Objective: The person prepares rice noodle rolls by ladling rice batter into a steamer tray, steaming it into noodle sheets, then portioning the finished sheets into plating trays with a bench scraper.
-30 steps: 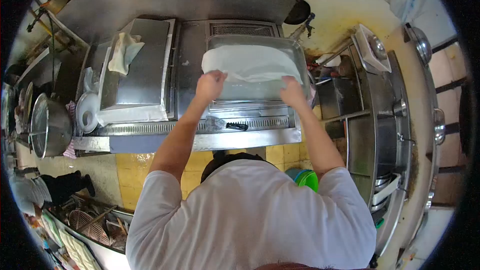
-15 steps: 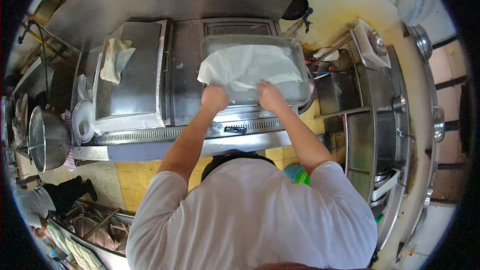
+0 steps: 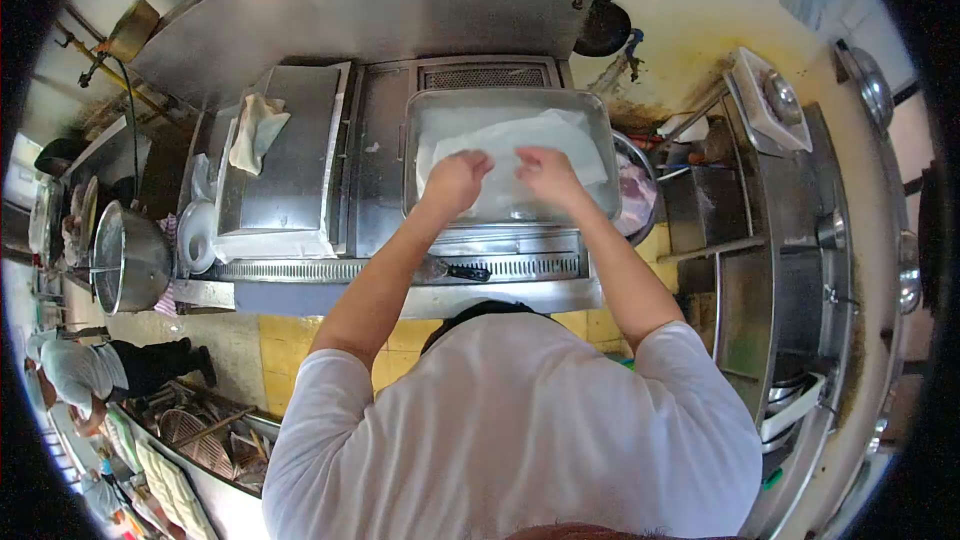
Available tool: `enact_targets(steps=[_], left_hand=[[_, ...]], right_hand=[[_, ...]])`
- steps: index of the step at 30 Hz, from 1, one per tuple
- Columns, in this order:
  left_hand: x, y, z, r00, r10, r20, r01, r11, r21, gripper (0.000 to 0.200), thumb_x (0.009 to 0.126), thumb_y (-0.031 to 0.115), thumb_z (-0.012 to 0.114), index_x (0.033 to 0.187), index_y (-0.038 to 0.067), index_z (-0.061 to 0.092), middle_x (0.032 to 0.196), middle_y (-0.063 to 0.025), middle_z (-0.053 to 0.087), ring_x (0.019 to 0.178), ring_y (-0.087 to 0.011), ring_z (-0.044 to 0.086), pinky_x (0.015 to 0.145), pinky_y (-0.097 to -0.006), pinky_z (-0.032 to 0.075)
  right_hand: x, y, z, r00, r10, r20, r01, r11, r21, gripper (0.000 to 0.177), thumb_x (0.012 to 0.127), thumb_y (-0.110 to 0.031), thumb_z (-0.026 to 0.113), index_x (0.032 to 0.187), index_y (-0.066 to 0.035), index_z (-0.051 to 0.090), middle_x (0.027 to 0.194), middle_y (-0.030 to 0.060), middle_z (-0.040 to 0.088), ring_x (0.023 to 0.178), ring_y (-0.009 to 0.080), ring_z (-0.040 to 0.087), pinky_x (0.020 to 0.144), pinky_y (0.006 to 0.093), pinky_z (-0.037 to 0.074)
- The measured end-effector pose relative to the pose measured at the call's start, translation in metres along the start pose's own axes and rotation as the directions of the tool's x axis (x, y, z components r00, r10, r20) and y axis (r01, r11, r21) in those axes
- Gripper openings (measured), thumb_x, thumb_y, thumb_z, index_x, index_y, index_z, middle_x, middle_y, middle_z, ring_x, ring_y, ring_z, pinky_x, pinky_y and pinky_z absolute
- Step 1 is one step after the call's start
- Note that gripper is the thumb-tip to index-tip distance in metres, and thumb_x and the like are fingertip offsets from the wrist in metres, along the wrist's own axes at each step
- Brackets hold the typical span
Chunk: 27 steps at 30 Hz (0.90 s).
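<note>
We found the left hand (image 3: 456,182) and right hand (image 3: 550,178) shifted inward over the white sheet (image 3: 572,142) in the tray (image 3: 412,198); handling, we judged, continued (whether either grip held it, we couldn't tell).

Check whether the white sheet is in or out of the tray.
In: the white sheet lies within the tray, whose rim shows beyond its far edge.

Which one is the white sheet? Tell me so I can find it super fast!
Find the long metal counter in the upper middle. On its right half sits a big rectangular tray, holding the white sheet, with the left hand and right hand over it. Unlike the bunched cream cloth farther left, this sheet is spread wide inside the tray.
</note>
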State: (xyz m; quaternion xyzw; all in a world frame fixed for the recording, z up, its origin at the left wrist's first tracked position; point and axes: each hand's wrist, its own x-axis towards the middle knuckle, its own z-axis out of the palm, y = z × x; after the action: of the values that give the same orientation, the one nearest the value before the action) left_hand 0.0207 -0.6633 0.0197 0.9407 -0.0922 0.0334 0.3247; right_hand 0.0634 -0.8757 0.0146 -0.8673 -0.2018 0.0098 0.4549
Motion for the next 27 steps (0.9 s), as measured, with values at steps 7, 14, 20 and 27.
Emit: enact_targets(steps=[7, 14, 20, 27], left_hand=[[0.026, 0.088, -0.095, 0.878, 0.108, -0.466, -0.191, 0.972, -0.135, 0.019, 0.088, 0.0, 0.062, 0.103, 0.005, 0.073, 0.105, -0.0171, 0.073, 0.097, -0.0315, 0.071, 0.085, -0.038, 0.056], [0.02, 0.076, -0.13, 0.733, -0.068, -0.676, -0.04, 0.989, -0.143, 0.013, 0.095, 0.012, 0.065, 0.101, 0.002, 0.071, 0.089, -0.0183, 0.072, 0.079, -0.0299, 0.071, 0.071, -0.0365, 0.054], [0.032, 0.114, -0.09, 0.82, 0.216, -0.53, -0.209, 0.975, 0.073, 0.012, 0.089, 0.006, 0.065, 0.098, 0.008, 0.073, 0.094, -0.0162, 0.072, 0.086, -0.0342, 0.071, 0.076, -0.0412, 0.056], [0.029, 0.076, -0.142, 0.694, 0.057, -0.717, -0.101, 0.995, -0.018, 0.011, 0.095, 0.008, 0.062, 0.099, 0.003, 0.071, 0.09, -0.0163, 0.072, 0.074, -0.0266, 0.068, 0.068, -0.034, 0.054]], right_hand=[[0.023, -0.024, -0.013, 0.963, 0.1, 0.252, -0.197, 0.896, 0.398, 0.025, 0.085, -0.013, 0.056, 0.099, 0.003, 0.069, 0.086, 0.0207, 0.07, 0.081, 0.0297, 0.068, 0.079, 0.0403, 0.053], [0.015, 0.066, -0.061, 0.933, 0.242, 0.265, -0.18, 0.955, -0.237, 0.03, 0.078, -0.005, 0.057, 0.104, 0.004, 0.069, 0.097, 0.0221, 0.071, 0.092, 0.0296, 0.069, 0.081, 0.0369, 0.052], [0.046, -0.083, -0.026, 0.991, 0.009, 0.133, -0.084, 0.817, 0.57, 0.026, 0.087, -0.008, 0.059, 0.109, 0.003, 0.069, 0.092, 0.0103, 0.073, 0.094, 0.0239, 0.068, 0.082, 0.0374, 0.051], [0.013, 0.054, -0.038, 0.938, 0.207, 0.278, -0.131, 0.955, -0.267, 0.027, 0.081, -0.004, 0.058, 0.104, 0.002, 0.069, 0.093, 0.018, 0.072, 0.093, 0.0276, 0.068, 0.086, 0.0388, 0.051]])
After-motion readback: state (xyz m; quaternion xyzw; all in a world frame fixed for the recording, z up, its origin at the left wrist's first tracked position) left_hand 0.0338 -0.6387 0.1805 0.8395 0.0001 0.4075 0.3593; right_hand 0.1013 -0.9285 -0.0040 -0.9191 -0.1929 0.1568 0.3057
